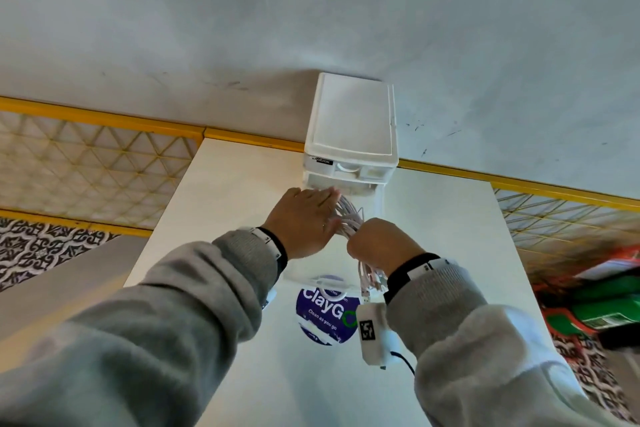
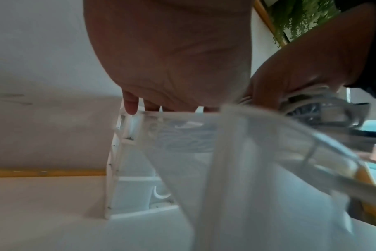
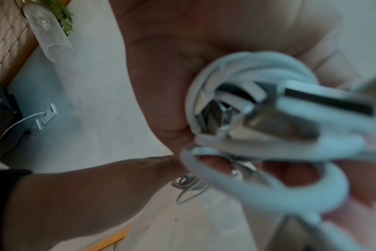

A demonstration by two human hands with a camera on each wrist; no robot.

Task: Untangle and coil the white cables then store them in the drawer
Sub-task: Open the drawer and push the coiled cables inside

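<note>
The right hand [image 1: 379, 246] has its fingers curled round a bundle of coiled white cables [image 1: 349, 222] with metal plug ends (blurred in the right wrist view), holding it above the pulled-out translucent plastic drawer [image 1: 301, 279]. The left hand [image 1: 303, 218] lies flat, fingers straight, against the bundle's left side. Behind them the small white plastic drawer cabinet [image 1: 351, 121] stands on the white table [image 1: 242, 166], against the grey wall [image 1: 311, 10].

Pulled-out drawer [image 1: 313, 279]: interior mostly hidden beneath both hands. White cables [image 3: 258, 118]: blurred at close range, connector types unreadable, cut off at 3 o'clock. Right hand [image 1: 379, 244]: fingertips concealed by its back.
</note>
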